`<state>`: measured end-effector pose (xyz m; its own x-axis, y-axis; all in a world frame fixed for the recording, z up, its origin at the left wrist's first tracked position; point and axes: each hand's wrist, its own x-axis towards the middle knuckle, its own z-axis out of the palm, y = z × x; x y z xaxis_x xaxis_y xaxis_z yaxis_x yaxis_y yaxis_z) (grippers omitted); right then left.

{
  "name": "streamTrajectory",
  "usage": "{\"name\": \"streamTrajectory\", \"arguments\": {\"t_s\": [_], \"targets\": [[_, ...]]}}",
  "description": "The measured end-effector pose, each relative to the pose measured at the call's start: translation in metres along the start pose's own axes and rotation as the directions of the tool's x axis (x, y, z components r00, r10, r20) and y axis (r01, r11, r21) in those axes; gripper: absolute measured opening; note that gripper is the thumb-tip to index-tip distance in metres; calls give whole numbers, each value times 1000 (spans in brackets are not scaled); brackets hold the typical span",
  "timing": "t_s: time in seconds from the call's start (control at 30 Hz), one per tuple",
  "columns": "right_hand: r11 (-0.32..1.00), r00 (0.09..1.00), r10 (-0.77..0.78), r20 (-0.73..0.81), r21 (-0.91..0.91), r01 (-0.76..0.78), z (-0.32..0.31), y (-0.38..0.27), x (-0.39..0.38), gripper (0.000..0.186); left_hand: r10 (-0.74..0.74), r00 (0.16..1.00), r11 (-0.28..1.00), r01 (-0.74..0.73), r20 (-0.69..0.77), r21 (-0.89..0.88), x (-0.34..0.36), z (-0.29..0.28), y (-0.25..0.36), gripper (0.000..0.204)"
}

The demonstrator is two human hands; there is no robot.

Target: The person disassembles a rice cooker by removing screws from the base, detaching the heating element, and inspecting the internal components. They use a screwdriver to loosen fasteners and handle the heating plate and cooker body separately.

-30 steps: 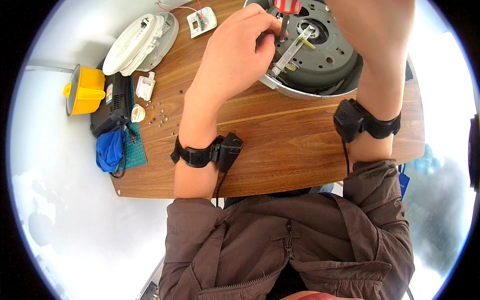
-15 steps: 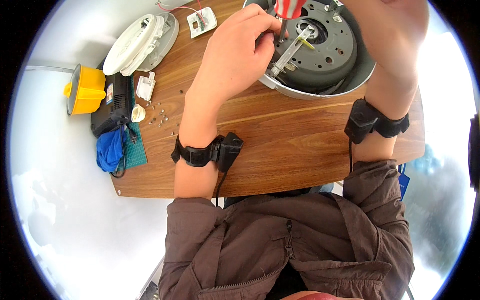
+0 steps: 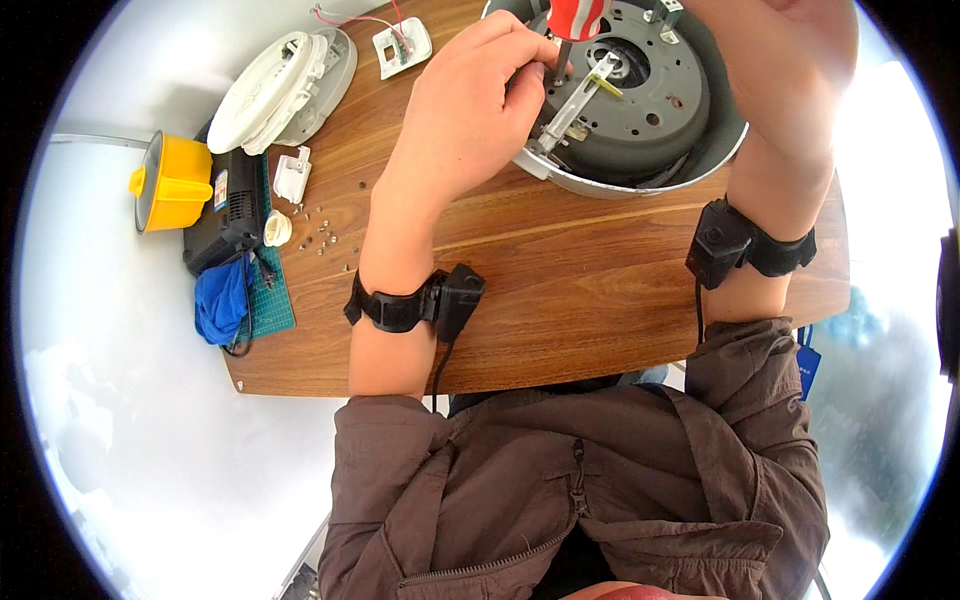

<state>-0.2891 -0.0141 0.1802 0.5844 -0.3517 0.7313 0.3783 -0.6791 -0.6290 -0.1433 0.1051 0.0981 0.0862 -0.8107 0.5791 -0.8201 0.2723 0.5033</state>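
At the far edge of the view, a screwdriver [image 3: 577, 20] with a red-and-white handle stands upright, its shaft down on the dark grey metal plate of a round appliance base [image 3: 650, 95]. My left hand [image 3: 478, 105] is closed, thumb and forefinger pinched at the shaft just above the plate. Whatever small part is under the tip is hidden. My right hand [image 3: 775, 50] is raised over the base's right side, with its fingers cut off by the upper edge. A clear bracket [image 3: 580, 103] lies across the plate beside the screwdriver.
On the left lie a white round housing [image 3: 268, 95], a white plate with wires [image 3: 402, 48], a small white part [image 3: 292, 175], a white ring [image 3: 277, 228] and several screws [image 3: 322, 228]. Beyond them are a yellow container [image 3: 178, 183], a black device [image 3: 232, 205] and a blue cloth [image 3: 222, 300] by a green mat [image 3: 272, 305].
The round base has shifted slightly left, and the screwdriver and my left hand have moved a little left with it. My right hand is almost still.
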Motion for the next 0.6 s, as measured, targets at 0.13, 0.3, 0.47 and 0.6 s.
{"name": "streamTrajectory", "arguments": {"t_s": [0.13, 0.3, 0.47, 0.6], "targets": [[1000, 1000, -2, -2, -3, 2, 0, 0, 0, 31, -58, 998, 996, 60, -24, 64, -5, 1, 3, 13], [1000, 1000, -2, -20, 6, 2, -2, -3, 0, 31, -40, 999, 997, 41, -15, 62, -4, 1, 2, 14], [1000, 1000, 0, -22, 19, 0, -3, -5, -2, 31, -35, 999, 999, 35, -22, 33, -5, 1, 0, 14], [1000, 1000, -1, -22, 14, 1, -1, -2, -1, 31, -40, 999, 999, 41, -7, 34, -4, 0, 3, 13]]}}
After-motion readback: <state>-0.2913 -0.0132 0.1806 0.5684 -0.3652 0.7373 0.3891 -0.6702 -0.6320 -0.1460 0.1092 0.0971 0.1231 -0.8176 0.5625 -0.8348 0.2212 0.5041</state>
